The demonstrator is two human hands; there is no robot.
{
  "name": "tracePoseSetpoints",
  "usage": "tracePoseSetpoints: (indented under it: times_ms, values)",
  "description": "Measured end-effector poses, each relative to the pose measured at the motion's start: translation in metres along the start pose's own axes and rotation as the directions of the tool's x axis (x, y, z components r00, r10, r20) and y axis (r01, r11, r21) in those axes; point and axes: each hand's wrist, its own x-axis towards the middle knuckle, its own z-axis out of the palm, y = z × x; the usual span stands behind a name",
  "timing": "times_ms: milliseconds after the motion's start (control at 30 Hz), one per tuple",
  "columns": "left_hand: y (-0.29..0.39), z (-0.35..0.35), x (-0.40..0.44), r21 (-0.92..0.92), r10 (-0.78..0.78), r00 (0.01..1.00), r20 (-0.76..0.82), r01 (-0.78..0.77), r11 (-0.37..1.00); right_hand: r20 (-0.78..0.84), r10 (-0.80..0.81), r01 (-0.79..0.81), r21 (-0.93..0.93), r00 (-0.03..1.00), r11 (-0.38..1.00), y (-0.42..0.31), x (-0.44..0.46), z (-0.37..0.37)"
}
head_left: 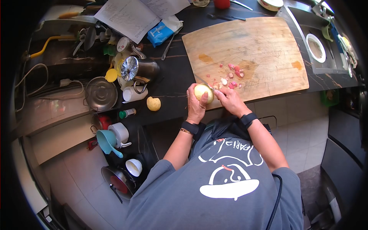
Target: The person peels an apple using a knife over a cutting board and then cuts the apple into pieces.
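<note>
My left hand (196,103) is wrapped round a pale yellow, round vegetable (203,93), possibly a potato or an onion, at the near left edge of the wooden cutting board (264,42). Closed on a knife (202,80), my right hand (231,101) is right beside the vegetable; the handle is hidden in the fingers. The thin blade slants up and left behind the vegetable, and I cannot tell whether it touches. Small pink and white chopped pieces (237,71) lie on the board just beyond my hands. Another yellowish round vegetable (153,103) sits on the counter to the left.
Left of the board stand a metal pot (147,71), a white cup (134,94) and a steel lid (101,94). Papers (126,17) and a blue packet (161,33) lie at the back left. A sink (329,65) with a white round container (316,48) is at the right.
</note>
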Motion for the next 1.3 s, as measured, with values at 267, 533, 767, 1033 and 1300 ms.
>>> tracePoseSetpoints:
  times_ms: [267,533,767,1033,1300]
  values:
    - [0.0,0.0,0.0,0.009,0.025,1.0,0.002,-0.025,1.0,0.096,0.131,-0.14,0.086,0.987,0.986,-0.004,0.001,-0.006]
    - [-0.003,0.0,0.001,-0.053,0.05,0.999,0.001,-0.05,0.997,0.204,0.265,-0.301,0.173,0.942,0.938,0.011,0.003,-0.002]
    - [0.031,-0.008,0.007,0.129,-0.101,0.995,0.005,0.099,0.987,0.117,0.177,-0.199,0.211,0.977,0.957,-0.002,-0.008,0.0]
    - [0.025,-0.009,-0.001,0.262,0.0,1.0,-0.007,0.002,0.965,0.138,0.174,-0.198,0.191,0.975,0.961,-0.003,-0.013,-0.003]
    - [-0.014,-0.001,-0.003,-0.071,-0.212,0.976,-0.054,0.208,0.975,0.029,-0.113,0.111,0.062,0.993,0.992,-0.002,-0.013,0.011]
